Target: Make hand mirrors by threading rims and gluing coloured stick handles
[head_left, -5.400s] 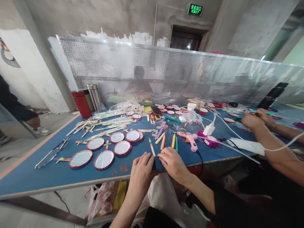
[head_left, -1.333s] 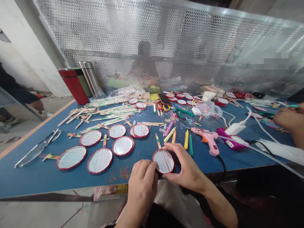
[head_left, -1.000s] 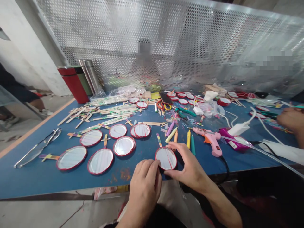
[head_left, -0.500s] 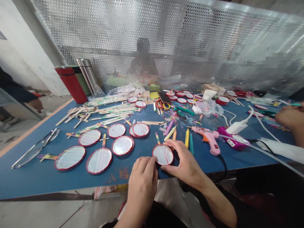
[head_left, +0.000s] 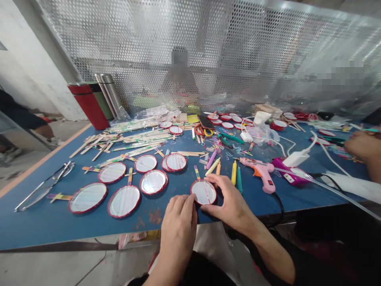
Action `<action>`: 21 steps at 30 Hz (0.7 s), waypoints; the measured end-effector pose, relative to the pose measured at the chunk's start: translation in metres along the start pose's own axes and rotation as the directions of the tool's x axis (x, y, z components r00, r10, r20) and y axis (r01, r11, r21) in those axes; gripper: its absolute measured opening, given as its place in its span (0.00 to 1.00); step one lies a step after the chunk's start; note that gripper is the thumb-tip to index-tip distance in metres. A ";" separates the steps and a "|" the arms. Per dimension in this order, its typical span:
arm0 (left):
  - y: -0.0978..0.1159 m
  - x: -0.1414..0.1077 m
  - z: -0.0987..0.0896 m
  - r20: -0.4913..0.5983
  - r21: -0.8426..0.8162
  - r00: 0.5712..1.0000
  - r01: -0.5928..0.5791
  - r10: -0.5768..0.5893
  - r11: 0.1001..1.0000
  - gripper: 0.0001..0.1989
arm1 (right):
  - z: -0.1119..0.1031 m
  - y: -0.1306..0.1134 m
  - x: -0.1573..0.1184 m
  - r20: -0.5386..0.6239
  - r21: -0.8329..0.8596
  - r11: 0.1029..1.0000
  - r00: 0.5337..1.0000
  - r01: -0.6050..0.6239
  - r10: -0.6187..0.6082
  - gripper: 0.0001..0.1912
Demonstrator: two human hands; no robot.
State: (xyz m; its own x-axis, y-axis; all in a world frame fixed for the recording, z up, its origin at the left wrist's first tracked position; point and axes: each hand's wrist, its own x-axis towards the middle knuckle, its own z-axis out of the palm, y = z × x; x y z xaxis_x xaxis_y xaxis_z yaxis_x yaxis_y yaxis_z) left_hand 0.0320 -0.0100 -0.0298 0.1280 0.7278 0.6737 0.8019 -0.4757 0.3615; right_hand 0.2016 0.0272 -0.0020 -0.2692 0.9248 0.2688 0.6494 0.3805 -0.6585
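Observation:
A round white disc with a red rim and a coloured craft-stick handle (head_left: 203, 192) lies at the table's front edge, its stick pointing away from me. My left hand (head_left: 179, 216) is at the disc's lower left, fingers together and fingertips against the rim; its thumb is mostly hidden. Curved round the right side, my right hand (head_left: 228, 198) has its thumb at the near edge and its fingers at the far right edge. Just beyond lie a pale yellow marker (head_left: 213, 167), a purple marker (head_left: 211, 159) and an orange marker (head_left: 218, 168).
Several finished-looking discs with sticks (head_left: 124, 201) lie at left, near a clear pouch (head_left: 49, 186). A pink glue gun (head_left: 258, 171) and purple power strip (head_left: 290, 172) are at right. Wooden sticks (head_left: 143, 139) and a red flask (head_left: 89, 106) stand farther back. Another person's hand (head_left: 363, 146) is far right.
Both hands stay at the disc's rim, with only a very slight shift of the disc and right hand. The rest of the table looks the same.

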 end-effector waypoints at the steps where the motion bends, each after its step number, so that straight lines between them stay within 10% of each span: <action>1: 0.000 0.000 0.000 0.001 -0.004 1.000 0.003 -0.003 1.000 0.10 | 0.000 0.000 0.000 0.003 -0.002 1.000 1.000 -0.003 0.003 0.37; 21: -0.001 0.003 0.000 0.025 -0.003 1.000 0.016 -0.016 1.000 0.10 | 0.000 -0.001 0.004 0.021 -0.056 0.998 1.000 0.003 -0.002 0.39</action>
State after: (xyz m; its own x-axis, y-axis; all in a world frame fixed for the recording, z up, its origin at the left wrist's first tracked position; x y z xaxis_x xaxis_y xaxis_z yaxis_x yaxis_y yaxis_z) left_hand 0.0313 -0.0079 -0.0280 0.1295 0.7474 0.6517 0.8020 -0.4654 0.3745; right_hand 0.1995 0.0303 -0.0004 -0.2856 0.9237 0.2555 0.6870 0.3832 -0.6174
